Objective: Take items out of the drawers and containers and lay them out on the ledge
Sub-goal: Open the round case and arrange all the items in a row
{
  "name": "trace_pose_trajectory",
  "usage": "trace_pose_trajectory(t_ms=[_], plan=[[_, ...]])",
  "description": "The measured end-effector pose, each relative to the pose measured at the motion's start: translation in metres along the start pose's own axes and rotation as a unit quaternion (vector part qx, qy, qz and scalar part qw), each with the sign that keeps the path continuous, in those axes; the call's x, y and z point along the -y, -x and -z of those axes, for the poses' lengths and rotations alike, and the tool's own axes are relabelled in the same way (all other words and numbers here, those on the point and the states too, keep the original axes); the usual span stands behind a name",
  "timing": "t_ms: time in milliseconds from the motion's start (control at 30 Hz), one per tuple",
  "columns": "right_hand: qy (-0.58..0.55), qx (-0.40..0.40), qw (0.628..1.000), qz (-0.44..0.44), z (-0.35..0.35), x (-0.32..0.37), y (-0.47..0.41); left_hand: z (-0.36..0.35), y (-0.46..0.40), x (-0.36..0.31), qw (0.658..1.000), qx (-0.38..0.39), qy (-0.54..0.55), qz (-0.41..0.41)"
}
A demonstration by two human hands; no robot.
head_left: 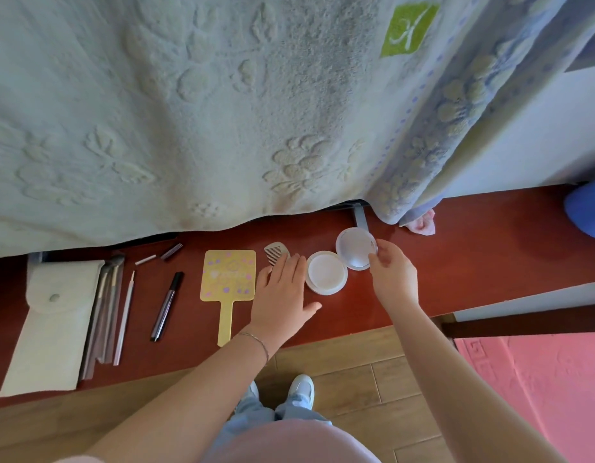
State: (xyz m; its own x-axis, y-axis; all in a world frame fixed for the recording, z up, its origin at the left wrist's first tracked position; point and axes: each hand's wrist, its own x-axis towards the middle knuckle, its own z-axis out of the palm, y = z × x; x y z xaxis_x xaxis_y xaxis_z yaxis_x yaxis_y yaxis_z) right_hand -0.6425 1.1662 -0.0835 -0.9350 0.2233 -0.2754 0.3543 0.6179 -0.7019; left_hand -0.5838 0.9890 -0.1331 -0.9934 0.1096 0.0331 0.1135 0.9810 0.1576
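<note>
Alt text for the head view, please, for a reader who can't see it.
A person's right hand holds the raised lid of an open white compact on a red ledge, left hand flat beside it. A comb, yellow hand mirror, pens, brushes and a white pouch lie leftward.

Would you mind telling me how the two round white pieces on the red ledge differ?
The left round piece lies flat on the ledge, untouched; the right round piece is tilted, with the right hand at its edge. The left one looks opaque white inside, the right one shiny and reflective. Both are round, white-rimmed and similar in size.
</note>
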Motion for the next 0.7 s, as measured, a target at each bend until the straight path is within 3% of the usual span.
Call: trace_pose_trajectory(t_ms=[567,633,700], plan=[[0.051,-0.038,0.997,0.050,0.002,-0.007,-0.011,-0.002,-0.017,-0.016,0.999,-0.017,0.034,0.033],[0.107,-0.125,0.972,0.168,0.000,-0.008,-0.001,0.007,-0.001,-0.003,0.998,-0.036,0.037,0.044],[0.150,-0.165,0.919,0.326,-0.013,-0.007,0.017,0.014,0.023,0.015,0.996,-0.048,0.040,0.070]])
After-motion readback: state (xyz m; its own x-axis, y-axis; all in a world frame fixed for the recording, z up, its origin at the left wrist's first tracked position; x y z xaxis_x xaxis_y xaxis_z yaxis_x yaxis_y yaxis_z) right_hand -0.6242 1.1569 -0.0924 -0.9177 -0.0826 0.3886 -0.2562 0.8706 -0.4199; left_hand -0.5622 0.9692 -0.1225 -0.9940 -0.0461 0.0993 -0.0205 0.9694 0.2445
